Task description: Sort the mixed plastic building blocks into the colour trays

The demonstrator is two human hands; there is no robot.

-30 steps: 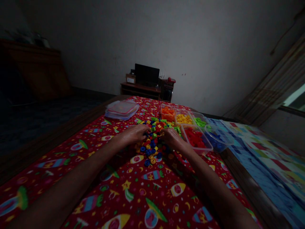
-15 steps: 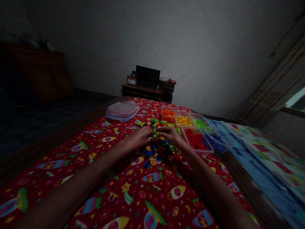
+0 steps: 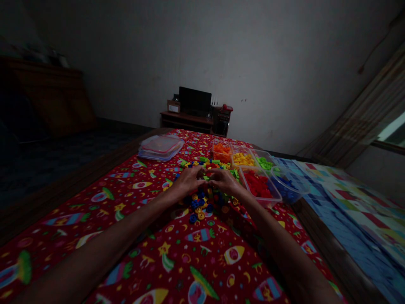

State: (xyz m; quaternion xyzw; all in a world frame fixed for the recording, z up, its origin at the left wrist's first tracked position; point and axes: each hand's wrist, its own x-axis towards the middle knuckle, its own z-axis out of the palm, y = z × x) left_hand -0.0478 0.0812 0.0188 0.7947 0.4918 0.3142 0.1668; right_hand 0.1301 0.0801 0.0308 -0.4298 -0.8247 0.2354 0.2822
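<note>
Over a heap of small plastic building pieces (image 3: 198,202), in blue, yellow, green and red, my two hands nearly meet. My left hand (image 3: 190,180) has its fingers curled inward with the thumb beneath. Facing it, my right hand (image 3: 224,181) is bent the same way, its fingertips close to the left thumb. A green piece (image 3: 206,177) shows in the gap between them; whether it is held or lies in the heap I cannot tell. What the fingertips pinch is too dark and small to make out.
Right of the heap stand clear tubs of sorted pieces: orange (image 3: 222,151), yellow (image 3: 243,159), green (image 3: 264,163), red (image 3: 257,185) and blue (image 3: 286,188). Stacked lids (image 3: 160,147) lie at the left on the red patterned cloth (image 3: 218,257). A bed (image 3: 335,202) adjoins the right edge.
My hands have shifted slightly, the fingertips and thumbs now closer together over the heap. The view has turned a little. The tubs and lids stay where they were.
</note>
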